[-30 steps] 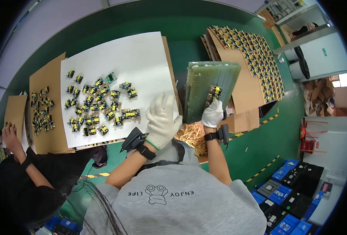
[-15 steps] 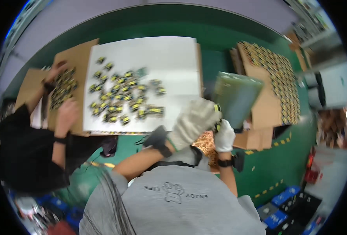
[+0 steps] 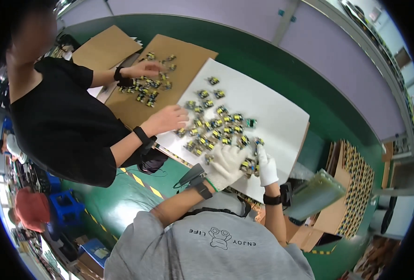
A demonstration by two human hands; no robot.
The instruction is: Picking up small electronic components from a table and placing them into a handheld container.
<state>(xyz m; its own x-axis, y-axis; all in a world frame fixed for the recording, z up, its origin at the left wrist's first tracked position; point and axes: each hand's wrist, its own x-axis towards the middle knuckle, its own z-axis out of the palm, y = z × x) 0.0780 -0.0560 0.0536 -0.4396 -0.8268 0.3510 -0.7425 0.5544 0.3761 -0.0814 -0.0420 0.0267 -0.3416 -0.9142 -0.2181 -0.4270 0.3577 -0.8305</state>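
My left hand [image 3: 226, 167], in a cream knitted glove, lies palm down at the near edge of the white board [image 3: 281, 121]. Its fingers are spread, with small circuit boards [image 3: 249, 167] beside the thumb. My right hand [image 3: 266, 169], in a white glove, is just right of these. Its fingers are closed at the tips on one small circuit board [image 3: 259, 141]; the exact grip is partly hidden. Several more boards with yellow-topped parts [image 3: 222, 111] are scattered over the white surface, beyond and left of my hands.
On the left a co-worker in black reaches over a brown cardboard sheet [image 3: 183, 51] bearing similar boards. A translucent greenish bag [image 3: 315, 193] stands right of my right forearm. Beyond it, rows of boards [image 3: 356, 186] cover cardboard. A blue stool [image 3: 66, 205] stands behind the co-worker.
The view has swung left. My hands have moved from beside the greenish bag, where they held small boards together, to the white board's near edge, and are now apart.
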